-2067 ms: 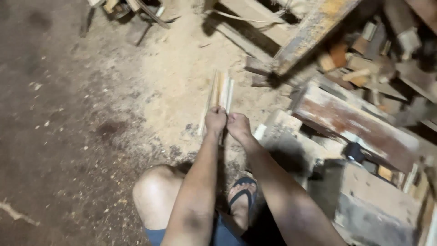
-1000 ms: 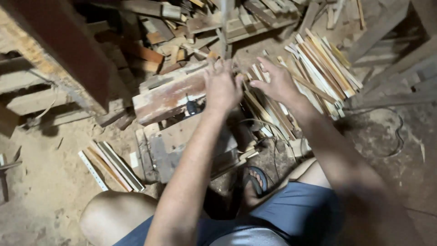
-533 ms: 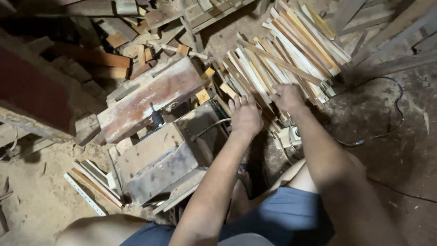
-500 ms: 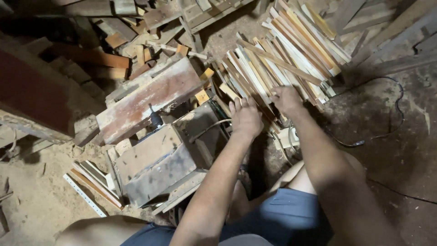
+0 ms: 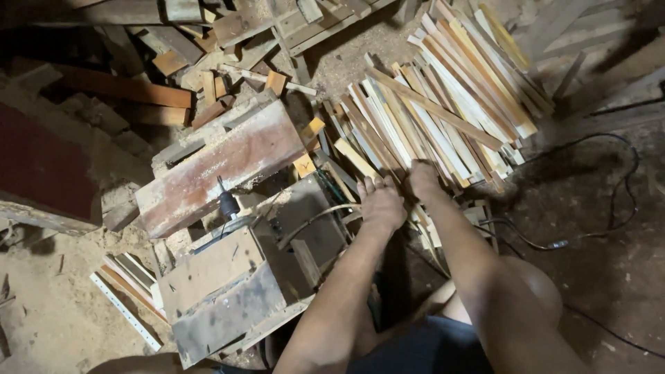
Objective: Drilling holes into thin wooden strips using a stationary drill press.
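A big pile of thin wooden slats (image 5: 443, 104), pale and orange-brown, lies fanned out on the dirt floor ahead of me. Both my hands are at its near end. My right hand (image 5: 422, 181) is curled over the ends of a few slats at the pile's lower edge. Just left of it, my left hand (image 5: 381, 206) lies palm down on neighbouring slat ends with its fingers pointing away from me. Whether the left hand grips anything is hidden under the palm.
A worn wooden machine box (image 5: 222, 291) with a black knob (image 5: 227, 202) stands at lower left, a reddish plank (image 5: 222, 166) behind it. A black cable (image 5: 589, 228) loops over the floor at right. Scrap wood (image 5: 208, 41) fills the top; a few slats (image 5: 128, 280) lie on sawdust.
Two seconds ago my hands held slats over the sawdust floor at the left. The view has swung right, and both hands have reached the near end of the big slat pile and settled there.
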